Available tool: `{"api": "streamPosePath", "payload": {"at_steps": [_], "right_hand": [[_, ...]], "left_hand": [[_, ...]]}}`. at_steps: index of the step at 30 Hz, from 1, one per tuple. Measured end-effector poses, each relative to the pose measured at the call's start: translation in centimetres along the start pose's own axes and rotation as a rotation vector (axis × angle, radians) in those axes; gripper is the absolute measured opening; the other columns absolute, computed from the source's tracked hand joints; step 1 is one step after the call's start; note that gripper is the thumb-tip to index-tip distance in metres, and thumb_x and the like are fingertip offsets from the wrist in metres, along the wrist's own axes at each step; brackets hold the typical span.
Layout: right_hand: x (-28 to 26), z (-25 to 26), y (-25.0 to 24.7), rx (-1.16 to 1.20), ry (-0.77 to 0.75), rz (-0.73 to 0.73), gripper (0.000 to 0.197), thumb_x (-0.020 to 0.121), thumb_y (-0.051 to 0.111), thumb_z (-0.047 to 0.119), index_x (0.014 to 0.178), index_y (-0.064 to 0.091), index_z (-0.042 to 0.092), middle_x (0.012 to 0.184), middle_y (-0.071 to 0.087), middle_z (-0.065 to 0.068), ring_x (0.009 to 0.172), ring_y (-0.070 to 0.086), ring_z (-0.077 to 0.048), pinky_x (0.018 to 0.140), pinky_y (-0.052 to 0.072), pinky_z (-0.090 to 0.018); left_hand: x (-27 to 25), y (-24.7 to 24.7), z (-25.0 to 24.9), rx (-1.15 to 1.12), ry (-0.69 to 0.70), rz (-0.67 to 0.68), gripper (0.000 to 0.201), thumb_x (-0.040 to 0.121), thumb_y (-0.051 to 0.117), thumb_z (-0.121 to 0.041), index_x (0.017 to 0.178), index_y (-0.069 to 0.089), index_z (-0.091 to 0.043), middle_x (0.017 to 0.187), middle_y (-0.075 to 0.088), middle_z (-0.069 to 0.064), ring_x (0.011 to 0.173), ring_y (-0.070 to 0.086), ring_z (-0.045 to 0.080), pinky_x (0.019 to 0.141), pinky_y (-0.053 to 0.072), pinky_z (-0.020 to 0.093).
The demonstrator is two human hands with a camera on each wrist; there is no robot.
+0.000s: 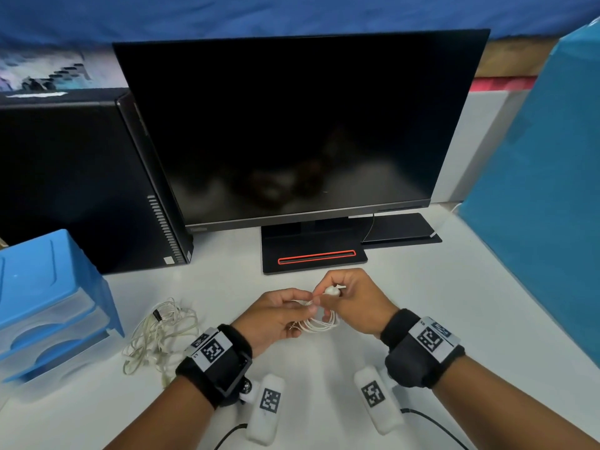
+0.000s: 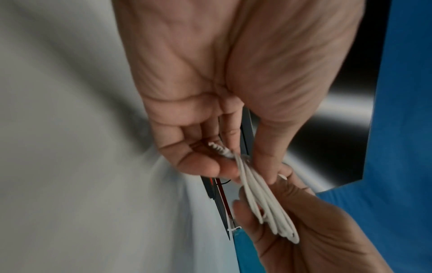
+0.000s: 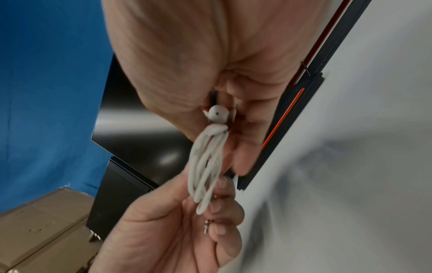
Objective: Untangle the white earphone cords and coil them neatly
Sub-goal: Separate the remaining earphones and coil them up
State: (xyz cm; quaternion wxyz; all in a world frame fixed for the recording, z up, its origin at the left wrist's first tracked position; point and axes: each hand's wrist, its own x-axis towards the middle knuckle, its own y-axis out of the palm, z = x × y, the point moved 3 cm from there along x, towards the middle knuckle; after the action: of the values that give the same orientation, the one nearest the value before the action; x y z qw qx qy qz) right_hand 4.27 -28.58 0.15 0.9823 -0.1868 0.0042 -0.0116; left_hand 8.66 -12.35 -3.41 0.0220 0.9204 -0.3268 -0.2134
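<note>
Fingers of the left hand curl round a small coil of white earphone cord, pinching its wound middle, while the right hand pinches an earbud at the coil's top between thumb and forefinger; both hands are held together above the bench, near its middle. In the right wrist view the coil's loops hang from a tight wrap just under the earbud, and a metal plug lies against the left hand's fingers.

Far behind the hands stands a dark monitor on a black base with a red slot. A black computer tower stands at the far left, touching the monitor's edge. A blue panel walls off the right side. A blue set of plastic drawers sits at the near left; what the drawers hold cannot be told.

Between the drawers and the left wrist lies a second, loose tangle of white cord on the bench. Bare bench surface spreads right of the hands up to the blue panel.
</note>
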Motion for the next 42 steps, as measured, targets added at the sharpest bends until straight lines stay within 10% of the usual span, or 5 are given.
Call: {"api": "streamPosePath", "payload": {"at_steps": [8, 25, 31, 36, 42], "right_hand": [[1.0, -0.5, 0.2, -0.009, 0.067, 0.089, 0.016, 0.087, 0.067, 0.0, 0.078, 0.07, 0.013, 0.074, 0.06, -0.011, 0.062, 0.053, -0.017, 0.052, 0.048, -0.023], [5.7, -2.7, -0.3, -0.535, 0.171, 0.097, 0.014, 0.078, 0.076, 0.013, 0.075, 0.067, 0.024, 0.083, 0.064, 0.007, 0.083, 0.063, -0.014, 0.079, 0.057, -0.033], [5.1, -2.6, -1.8, -0.388, 0.191, 0.029, 0.014, 0.086, 0.073, 0.027, 0.089, 0.07, 0.014, 0.082, 0.065, 0.001, 0.078, 0.062, -0.015, 0.074, 0.053, -0.028], [3.8, -1.8, -4.3, -0.244, 0.168, -0.106, 0.017, 0.09, 0.069, 0.029, 0.082, 0.068, 0.014, 0.074, 0.063, 0.005, 0.068, 0.057, -0.008, 0.061, 0.046, -0.019], [2.4, 0.3, -2.7, -0.162, 0.102, -0.077, 0.012, 0.09, 0.069, 0.027, 0.083, 0.068, 0.017, 0.089, 0.07, -0.008, 0.072, 0.067, -0.012, 0.058, 0.052, -0.019]], "left_hand": [[1.2, -0.3, -1.2, 0.354, 0.052, -0.146, 0.019, 0.078, 0.071, 0.003, 0.082, 0.075, -0.015, 0.065, 0.064, -0.001, 0.055, 0.055, 0.007, 0.056, 0.045, 0.019], [5.5, 1.0, -3.8, 1.147, -0.037, -0.424, 0.035, 0.077, 0.081, -0.022, 0.109, 0.071, -0.015, 0.119, 0.066, 0.003, 0.108, 0.063, 0.021, 0.09, 0.054, 0.032], [4.1, -2.3, -4.3, 0.927, 0.001, -0.444, 0.034, 0.079, 0.073, -0.047, 0.105, 0.071, -0.024, 0.109, 0.066, -0.005, 0.104, 0.062, 0.016, 0.089, 0.049, 0.027], [0.4, -8.3, -4.8, 0.659, 0.076, -0.487, 0.015, 0.081, 0.075, -0.037, 0.079, 0.072, -0.022, 0.079, 0.068, 0.001, 0.072, 0.064, 0.021, 0.062, 0.047, 0.024], [-5.3, -16.0, -4.4, 1.082, -0.104, -0.784, 0.032, 0.073, 0.076, -0.031, 0.101, 0.062, -0.028, 0.117, 0.059, 0.004, 0.108, 0.056, 0.024, 0.092, 0.049, 0.038]]}}
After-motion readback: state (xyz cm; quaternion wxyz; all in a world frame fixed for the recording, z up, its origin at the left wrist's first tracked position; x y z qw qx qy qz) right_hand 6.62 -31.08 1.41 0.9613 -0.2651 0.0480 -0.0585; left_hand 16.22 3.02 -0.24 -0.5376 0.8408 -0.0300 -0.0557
